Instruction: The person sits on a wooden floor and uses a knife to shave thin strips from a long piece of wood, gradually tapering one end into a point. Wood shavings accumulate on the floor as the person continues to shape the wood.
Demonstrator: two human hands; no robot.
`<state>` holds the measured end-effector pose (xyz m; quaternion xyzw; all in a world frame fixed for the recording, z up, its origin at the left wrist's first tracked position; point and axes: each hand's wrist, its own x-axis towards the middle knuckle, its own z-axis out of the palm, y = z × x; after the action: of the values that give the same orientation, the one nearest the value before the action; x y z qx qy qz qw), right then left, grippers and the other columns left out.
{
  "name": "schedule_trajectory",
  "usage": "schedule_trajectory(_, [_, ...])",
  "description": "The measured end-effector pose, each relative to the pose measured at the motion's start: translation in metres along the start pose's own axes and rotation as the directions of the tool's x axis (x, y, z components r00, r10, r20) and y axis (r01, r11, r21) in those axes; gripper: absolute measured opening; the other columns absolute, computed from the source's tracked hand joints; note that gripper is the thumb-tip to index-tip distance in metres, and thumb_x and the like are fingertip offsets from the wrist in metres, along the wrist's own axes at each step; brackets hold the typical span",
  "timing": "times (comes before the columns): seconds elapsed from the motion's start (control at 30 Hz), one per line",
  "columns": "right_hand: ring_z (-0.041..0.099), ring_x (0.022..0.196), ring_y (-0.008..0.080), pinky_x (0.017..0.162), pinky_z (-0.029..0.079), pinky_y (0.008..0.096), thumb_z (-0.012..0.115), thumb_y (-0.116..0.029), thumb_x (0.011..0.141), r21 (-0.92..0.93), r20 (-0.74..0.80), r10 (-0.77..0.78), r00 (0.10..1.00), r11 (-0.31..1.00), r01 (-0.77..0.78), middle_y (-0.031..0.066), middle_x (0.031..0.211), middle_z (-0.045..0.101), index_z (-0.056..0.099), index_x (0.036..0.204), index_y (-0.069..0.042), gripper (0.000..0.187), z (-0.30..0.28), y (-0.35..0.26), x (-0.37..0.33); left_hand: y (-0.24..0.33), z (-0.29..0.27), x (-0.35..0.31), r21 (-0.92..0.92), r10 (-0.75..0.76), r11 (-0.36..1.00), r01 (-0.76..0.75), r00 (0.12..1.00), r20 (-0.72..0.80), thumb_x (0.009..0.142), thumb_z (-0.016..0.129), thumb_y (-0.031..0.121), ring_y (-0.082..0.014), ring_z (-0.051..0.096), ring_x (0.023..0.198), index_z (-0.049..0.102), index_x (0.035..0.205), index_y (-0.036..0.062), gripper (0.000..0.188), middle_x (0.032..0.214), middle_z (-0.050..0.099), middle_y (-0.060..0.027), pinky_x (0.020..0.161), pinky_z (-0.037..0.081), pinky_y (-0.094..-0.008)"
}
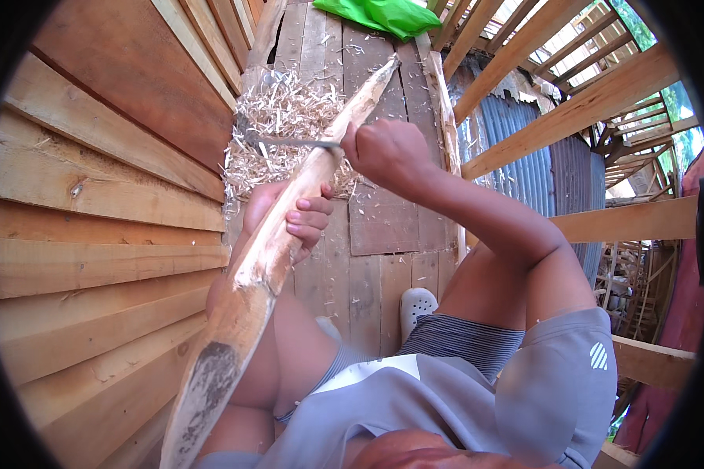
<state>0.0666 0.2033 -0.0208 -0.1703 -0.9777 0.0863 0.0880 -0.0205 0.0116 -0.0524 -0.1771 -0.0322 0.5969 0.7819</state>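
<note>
A long, pale wooden pole (252,270) slants from the lower left, beside my legs, up to a tapered far end. Its bark is mostly off, and a dark, rough patch shows near the close end. My left hand (309,222) is wrapped round the pole from beneath, a little beyond the middle, fingers curled over its right side. My right hand (389,155) is closed in a fist on a knife, hiding its handle. The knife's thin grey blade (301,143) lies across the pole beyond my left hand, and its tip points left over the shavings.
Curly wood shavings (278,105) are heaped on the plank floor (365,293). A board wall (105,191) rises on the left. Wooden rails (555,117) and corrugated metal sheets (516,152) stand on the right. A bright green plastic sheet or bag (383,17) lies at the far end.
</note>
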Motion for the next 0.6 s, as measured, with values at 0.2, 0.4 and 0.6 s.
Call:
schedule_trajectory(0.2, [0.058, 0.046, 0.0362, 0.05, 0.049, 0.0475, 0.041, -0.03, 0.094, -0.031, -0.132, -0.028, 0.991, 0.999, 0.024, 0.0189, 0.049, 0.054, 0.058, 0.047, -0.006, 0.055, 0.022, 0.035, 0.012, -0.008, 0.007, 0.009, -0.108, 0.001, 0.994, -0.002, 1.0, -0.011, 0.095, 0.04, 0.024, -0.0126, 0.045, 0.057, 0.047, 0.105, 0.0001, 0.027, 0.075, 0.046, -0.0031, 0.053, 0.043, -0.0267])
schedule_trajectory(0.4, [0.058, 0.044, 0.0367, 0.048, 0.049, 0.0469, 0.043, -0.03, 0.093, -0.024, -0.18, -0.122, 0.976, 0.993, 0.119, 0.0177, 0.046, 0.053, 0.057, 0.046, -0.007, 0.054, 0.012, 0.023, 0.017, -0.01, 0.008, 0.008, -0.034, 0.022, 0.999, -0.023, 0.999, -0.028, 0.094, 0.041, 0.022, -0.0122, 0.046, 0.057, 0.047, 0.104, 0.0002, 0.025, 0.075, 0.046, -0.0029, 0.052, 0.043, -0.026])
schedule_trajectory(0.6, [0.058, 0.044, 0.037, 0.048, 0.049, 0.0469, 0.043, -0.03, 0.093, -0.007, -0.027, -0.097, 0.995, 0.995, 0.097, 0.0178, 0.047, 0.054, 0.057, 0.048, -0.006, 0.053, 0.007, 0.012, 0.007, -0.012, 0.0, 0.003, 0.023, 0.008, 1.0, -0.007, 1.0, -0.028, 0.095, 0.038, 0.022, -0.0128, 0.046, 0.058, 0.049, 0.103, -0.0005, 0.026, 0.075, 0.046, -0.0034, 0.053, 0.043, -0.0273])
